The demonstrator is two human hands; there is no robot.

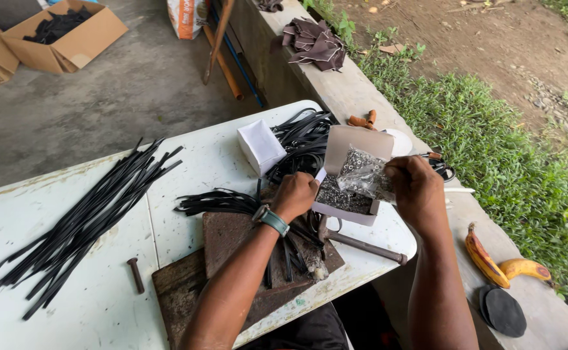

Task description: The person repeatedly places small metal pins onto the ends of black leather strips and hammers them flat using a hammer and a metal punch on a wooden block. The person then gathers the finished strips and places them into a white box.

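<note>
- We see a white table (186, 175) filling the left and middle of the view, with a concrete ledge (543, 317) running along its 3 o'clock side.
- A long bundle of black strips (83, 223) lies at 9 o'clock on the table; more black strips (303, 139) pile up at 12 o'clock.
- A rusty metal plate (232, 236) sits at 6 o'clock under our left forearm.
- An open cardboard box (352, 178) of small metal pieces stands just right of centre.
- Our left hand (295, 194), a watch (272, 219) on its wrist, is curled at the box's 9 o'clock edge.
- Our right hand (415, 191) pinches a clear bag of small metal pieces (360, 172) over the box.
- Two bananas (501, 262) lie on the ledge at 4 o'clock.
</note>
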